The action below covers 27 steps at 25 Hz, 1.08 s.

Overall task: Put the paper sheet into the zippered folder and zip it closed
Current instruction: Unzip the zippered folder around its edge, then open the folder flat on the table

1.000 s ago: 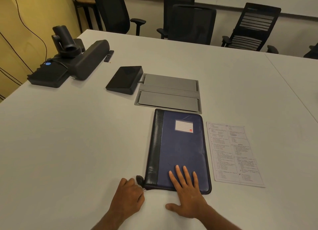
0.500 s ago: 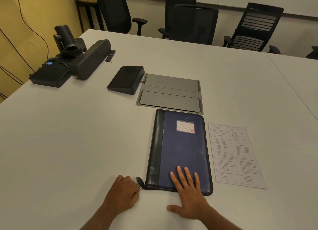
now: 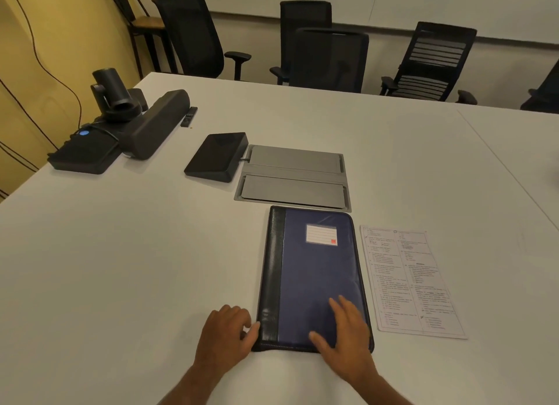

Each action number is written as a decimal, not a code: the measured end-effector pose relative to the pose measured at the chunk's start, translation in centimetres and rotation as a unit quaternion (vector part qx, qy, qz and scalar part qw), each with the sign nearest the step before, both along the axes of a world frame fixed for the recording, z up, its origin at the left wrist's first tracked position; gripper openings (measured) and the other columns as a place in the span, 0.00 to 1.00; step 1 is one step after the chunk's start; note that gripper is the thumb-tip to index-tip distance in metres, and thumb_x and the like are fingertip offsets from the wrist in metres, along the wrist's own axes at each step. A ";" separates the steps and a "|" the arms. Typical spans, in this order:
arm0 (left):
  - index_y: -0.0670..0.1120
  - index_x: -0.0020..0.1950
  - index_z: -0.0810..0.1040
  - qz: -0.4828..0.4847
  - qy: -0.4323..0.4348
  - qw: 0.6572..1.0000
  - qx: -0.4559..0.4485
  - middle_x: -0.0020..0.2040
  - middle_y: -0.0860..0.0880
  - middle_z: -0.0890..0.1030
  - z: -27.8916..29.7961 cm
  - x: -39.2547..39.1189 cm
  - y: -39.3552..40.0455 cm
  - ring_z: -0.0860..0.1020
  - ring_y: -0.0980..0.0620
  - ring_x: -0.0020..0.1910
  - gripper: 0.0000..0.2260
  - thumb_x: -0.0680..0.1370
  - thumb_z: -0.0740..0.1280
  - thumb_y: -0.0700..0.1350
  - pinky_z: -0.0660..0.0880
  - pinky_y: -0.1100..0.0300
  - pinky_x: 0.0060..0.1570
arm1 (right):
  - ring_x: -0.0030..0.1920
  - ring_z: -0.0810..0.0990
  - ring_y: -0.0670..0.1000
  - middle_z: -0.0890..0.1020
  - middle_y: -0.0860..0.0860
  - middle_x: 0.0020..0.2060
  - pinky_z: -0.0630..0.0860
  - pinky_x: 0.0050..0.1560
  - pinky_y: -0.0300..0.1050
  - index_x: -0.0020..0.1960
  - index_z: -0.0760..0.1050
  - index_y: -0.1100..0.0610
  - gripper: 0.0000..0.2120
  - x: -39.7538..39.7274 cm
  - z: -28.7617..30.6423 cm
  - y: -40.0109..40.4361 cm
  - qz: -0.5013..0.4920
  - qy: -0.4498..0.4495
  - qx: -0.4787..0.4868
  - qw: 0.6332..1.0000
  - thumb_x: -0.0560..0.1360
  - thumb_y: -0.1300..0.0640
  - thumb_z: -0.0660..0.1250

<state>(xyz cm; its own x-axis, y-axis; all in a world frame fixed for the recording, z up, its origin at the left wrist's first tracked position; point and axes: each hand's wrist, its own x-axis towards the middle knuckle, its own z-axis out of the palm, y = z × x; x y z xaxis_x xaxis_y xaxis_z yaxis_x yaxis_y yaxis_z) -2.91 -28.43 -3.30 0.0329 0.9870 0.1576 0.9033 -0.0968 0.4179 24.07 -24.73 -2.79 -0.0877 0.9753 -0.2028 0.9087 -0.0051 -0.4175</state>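
The dark blue zippered folder (image 3: 314, 271) with a black spine lies closed on the white table (image 3: 121, 268), a label near its far end. The printed paper sheet (image 3: 408, 280) lies flat just right of it, untouched. My left hand (image 3: 225, 333) sits at the folder's near left corner. Its fingers are curled and its thumb is against the spine edge, where it pinches the zipper pull, which the hand hides. My right hand (image 3: 344, 335) rests flat on the cover's near right corner, fingers spread.
Beyond the folder lie a grey cable hatch (image 3: 293, 174) set in the table and a black box (image 3: 216, 156). A conference camera and speaker bar (image 3: 121, 126) stand at the far left. Office chairs (image 3: 329, 59) line the far edge.
My left hand has closed in on the folder's near left corner and now covers the zipper pull. My right hand has slid a little to the right on the cover.
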 end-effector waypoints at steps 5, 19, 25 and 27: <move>0.50 0.70 0.68 0.102 -0.126 0.974 -0.155 0.64 0.54 0.72 0.1 4.5 2.6 0.71 0.53 0.62 0.28 0.74 0.68 0.61 0.74 0.61 0.58 | 0.63 0.74 0.59 0.75 0.55 0.64 0.74 0.61 0.61 0.68 0.66 0.55 0.38 1.6 1.7 2.9 -0.250 0.032 -0.068 0.965 0.66 0.39 0.72; 0.47 0.55 0.79 0.138 -0.188 0.936 -0.262 0.54 0.50 0.79 2.2 4.2 4.1 0.79 0.53 0.49 0.36 0.69 0.55 0.76 0.79 0.56 0.52 | 0.38 0.82 0.47 0.84 0.47 0.35 0.81 0.43 0.45 0.42 0.82 0.50 0.08 1.3 9.6 3.1 -0.329 0.376 0.107 0.860 0.72 0.46 0.70; 0.51 0.52 0.80 0.119 -0.308 0.912 -0.244 0.52 0.52 0.82 11.7 2.8 8.0 0.80 0.53 0.48 0.37 0.64 0.54 0.79 0.76 0.53 0.54 | 0.44 0.84 0.54 0.86 0.53 0.42 0.82 0.41 0.44 0.50 0.84 0.54 0.15 -6.1 15.0 1.5 -0.058 0.553 0.119 0.823 0.75 0.45 0.65; 0.54 0.62 0.75 0.095 -0.392 0.890 -0.214 0.59 0.54 0.79 15.6 2.6 9.7 0.78 0.51 0.56 0.39 0.62 0.61 0.79 0.75 0.48 0.59 | 0.53 0.82 0.55 0.85 0.54 0.50 0.81 0.51 0.46 0.57 0.81 0.58 0.19 -8.1 14.9 1.2 0.028 0.569 0.081 0.818 0.76 0.46 0.63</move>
